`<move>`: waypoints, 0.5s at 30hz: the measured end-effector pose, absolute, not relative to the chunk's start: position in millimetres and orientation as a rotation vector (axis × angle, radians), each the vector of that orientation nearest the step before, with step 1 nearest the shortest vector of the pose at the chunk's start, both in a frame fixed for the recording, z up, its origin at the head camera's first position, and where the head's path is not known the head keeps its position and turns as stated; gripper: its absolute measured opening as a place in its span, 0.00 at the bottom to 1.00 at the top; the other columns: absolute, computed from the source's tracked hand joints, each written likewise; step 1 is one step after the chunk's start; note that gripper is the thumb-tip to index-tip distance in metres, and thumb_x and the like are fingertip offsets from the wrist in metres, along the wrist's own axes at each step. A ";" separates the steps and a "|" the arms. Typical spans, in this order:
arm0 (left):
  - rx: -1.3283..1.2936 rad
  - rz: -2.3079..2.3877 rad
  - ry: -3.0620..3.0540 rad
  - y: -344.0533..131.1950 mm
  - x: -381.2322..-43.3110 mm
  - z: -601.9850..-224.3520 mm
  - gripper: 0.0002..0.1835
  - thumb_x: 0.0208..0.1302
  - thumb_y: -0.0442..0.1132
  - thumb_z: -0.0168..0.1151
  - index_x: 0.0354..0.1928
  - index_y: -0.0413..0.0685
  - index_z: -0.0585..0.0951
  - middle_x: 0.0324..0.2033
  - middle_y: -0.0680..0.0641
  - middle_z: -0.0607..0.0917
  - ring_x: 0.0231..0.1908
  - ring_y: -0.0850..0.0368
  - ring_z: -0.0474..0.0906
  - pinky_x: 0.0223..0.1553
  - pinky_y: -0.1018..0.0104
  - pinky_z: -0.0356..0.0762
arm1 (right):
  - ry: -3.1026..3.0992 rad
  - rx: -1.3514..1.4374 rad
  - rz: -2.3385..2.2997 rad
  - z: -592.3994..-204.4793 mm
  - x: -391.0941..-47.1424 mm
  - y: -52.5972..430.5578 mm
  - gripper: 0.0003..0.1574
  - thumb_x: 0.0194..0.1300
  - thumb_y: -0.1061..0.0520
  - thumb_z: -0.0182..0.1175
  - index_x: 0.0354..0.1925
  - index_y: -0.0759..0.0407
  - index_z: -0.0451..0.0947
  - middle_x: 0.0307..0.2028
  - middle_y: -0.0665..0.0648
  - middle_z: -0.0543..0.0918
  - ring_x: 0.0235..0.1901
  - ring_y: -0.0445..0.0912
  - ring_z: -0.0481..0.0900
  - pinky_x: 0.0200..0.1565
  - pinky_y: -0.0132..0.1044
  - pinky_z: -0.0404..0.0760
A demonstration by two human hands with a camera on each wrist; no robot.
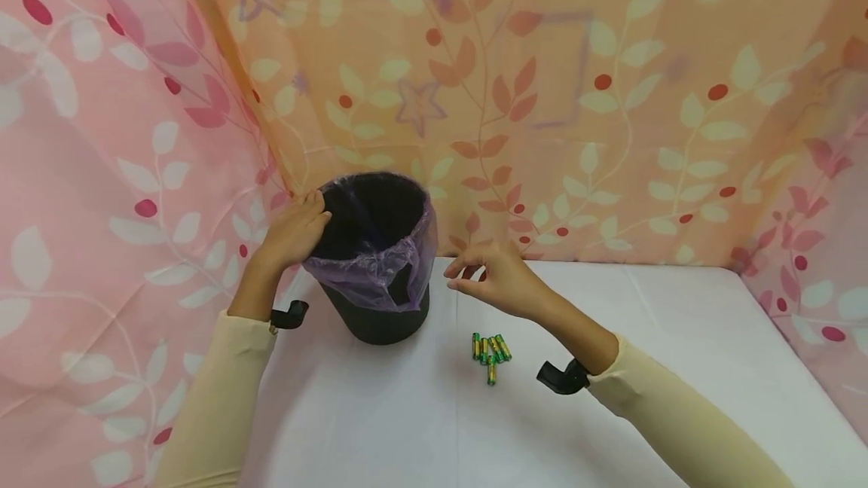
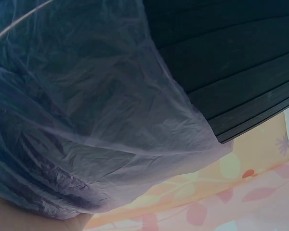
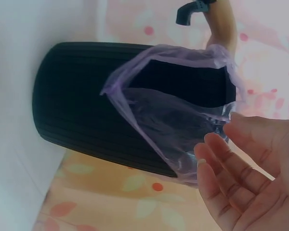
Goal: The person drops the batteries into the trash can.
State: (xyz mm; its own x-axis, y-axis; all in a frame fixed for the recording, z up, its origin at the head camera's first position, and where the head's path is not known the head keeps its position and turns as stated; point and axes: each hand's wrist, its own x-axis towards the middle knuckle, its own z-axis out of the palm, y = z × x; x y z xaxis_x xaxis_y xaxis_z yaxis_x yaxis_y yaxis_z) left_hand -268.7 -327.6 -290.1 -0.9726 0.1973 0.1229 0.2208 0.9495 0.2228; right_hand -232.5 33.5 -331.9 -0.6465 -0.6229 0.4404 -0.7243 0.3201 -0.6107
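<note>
A black trash bin point(image 1: 386, 326) stands upright, lined with a thin purple plastic bag point(image 1: 359, 277) folded over its rim. My left hand point(image 1: 291, 230) holds the bin's near-left rim over the bag, fingertips bent at the edge; in the left wrist view the bag point(image 2: 101, 115) hides most of that hand. Right of the bin, my right hand point(image 1: 498, 277) hovers over the table with fingers loosely bent, thumb apart from them, holding nothing. Below it lie several green-and-yellow batteries point(image 1: 491, 369). The right wrist view shows the fingers point(image 3: 231, 168) near the bin's mouth.
A white-covered table point(image 1: 380, 413) carries the bin and batteries. Patterned cloth walls rise behind it, with orange cloth point(image 1: 515, 96) at the back and pink cloth point(image 1: 102, 209) on the left. A black wrist mount point(image 1: 563, 377) sits on each wrist.
</note>
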 end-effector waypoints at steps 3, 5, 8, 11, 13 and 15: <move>-0.320 -0.349 -3.005 -328.8 -269.5 -290.7 0.34 0.74 0.49 0.28 0.69 0.26 0.47 0.70 0.30 0.46 0.70 0.37 0.38 0.69 0.46 0.35 | -2.465 1.258 1.236 -340.3 -228.9 37.0 0.07 0.56 0.55 0.69 0.36 0.46 0.85 0.32 0.40 0.84 0.31 0.35 0.79 0.32 0.33 0.80; -0.316 -0.354 -3.007 -328.6 -269.7 -290.6 0.34 0.74 0.49 0.28 0.69 0.26 0.47 0.70 0.30 0.45 0.70 0.37 0.37 0.69 0.46 0.35 | -2.489 1.234 1.240 -346.0 -226.1 40.3 0.07 0.56 0.54 0.68 0.37 0.45 0.85 0.33 0.39 0.84 0.32 0.34 0.79 0.32 0.32 0.80; -0.326 -0.358 -3.001 -328.3 -270.1 -291.4 0.33 0.74 0.48 0.28 0.69 0.26 0.47 0.70 0.29 0.45 0.70 0.37 0.37 0.69 0.46 0.35 | -2.525 1.195 1.242 -355.3 -222.2 45.7 0.07 0.57 0.54 0.67 0.37 0.45 0.84 0.34 0.39 0.84 0.32 0.34 0.79 0.32 0.32 0.79; -0.330 -0.348 -2.990 -328.6 -271.0 -292.2 0.32 0.74 0.46 0.30 0.69 0.26 0.48 0.70 0.29 0.46 0.70 0.37 0.38 0.69 0.46 0.36 | -2.555 1.160 1.252 -364.5 -219.5 51.0 0.07 0.58 0.54 0.67 0.37 0.45 0.84 0.33 0.40 0.84 0.32 0.35 0.79 0.33 0.33 0.80; -0.332 -0.331 -2.987 -329.0 -271.4 -292.2 0.32 0.74 0.45 0.31 0.69 0.25 0.48 0.69 0.29 0.47 0.70 0.37 0.39 0.69 0.46 0.36 | -2.574 1.136 1.264 -370.7 -218.2 54.2 0.06 0.58 0.54 0.67 0.37 0.45 0.84 0.33 0.39 0.84 0.32 0.36 0.79 0.33 0.33 0.80; -0.334 -0.318 -2.990 -329.3 -271.4 -292.2 0.32 0.74 0.45 0.30 0.68 0.25 0.48 0.69 0.28 0.47 0.70 0.36 0.39 0.69 0.46 0.37 | -2.594 1.110 1.273 -377.4 -217.3 56.9 0.06 0.58 0.54 0.67 0.36 0.44 0.84 0.32 0.39 0.84 0.32 0.36 0.79 0.33 0.33 0.80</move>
State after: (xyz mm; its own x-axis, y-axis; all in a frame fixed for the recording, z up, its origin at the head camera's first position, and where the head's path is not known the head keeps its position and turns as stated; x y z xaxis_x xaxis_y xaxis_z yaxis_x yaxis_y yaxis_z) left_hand -271.4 -329.3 -292.2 -0.9689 0.2054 0.1380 0.2299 0.9536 0.1945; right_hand -217.3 56.9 -377.4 -0.7418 -0.5818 0.3334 -0.6197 0.4049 -0.6723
